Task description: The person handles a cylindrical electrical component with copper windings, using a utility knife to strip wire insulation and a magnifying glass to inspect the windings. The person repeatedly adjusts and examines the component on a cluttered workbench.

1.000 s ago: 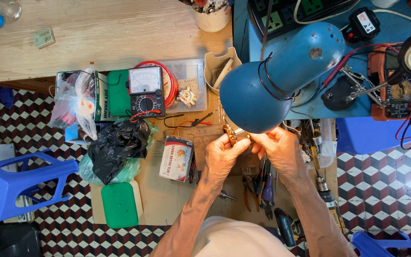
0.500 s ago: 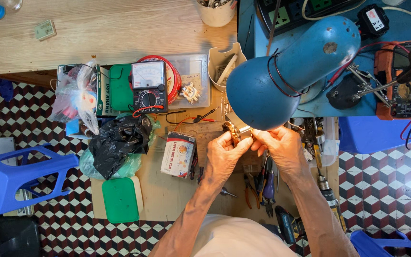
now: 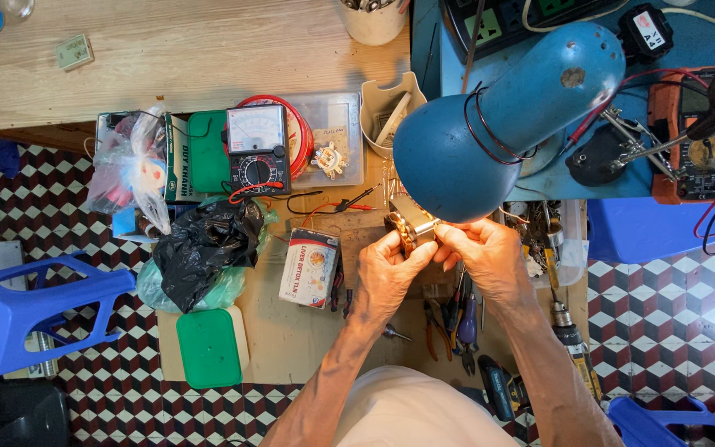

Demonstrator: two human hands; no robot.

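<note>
Because the blue desk lamp (image 3: 506, 124) hangs just above the work, the head view shows both hands raised into its pool of light, where a small part with copper windings and a metal frame (image 3: 410, 225) is easiest to see. The left hand (image 3: 386, 273) closes around the part from below and the side, fingers curled tight on it, which steadies it; the right hand (image 3: 482, 252) meets it from the other side, its fingertips pinched narrow on the frame's edge, apparently for finer handling. The part sits between the two hands, above the wooden board (image 3: 291, 331) and clear of it. Pliers and cutters (image 3: 453, 319) lie just below the hands, within easy reach. An analog multimeter (image 3: 256, 149) rests further left with its leads trailing toward the work, beside a small printed carton (image 3: 308, 266) and a black plastic bag (image 3: 204, 244). A blue plastic stool (image 3: 26, 310) stands well apart on the patterned floor.
</note>
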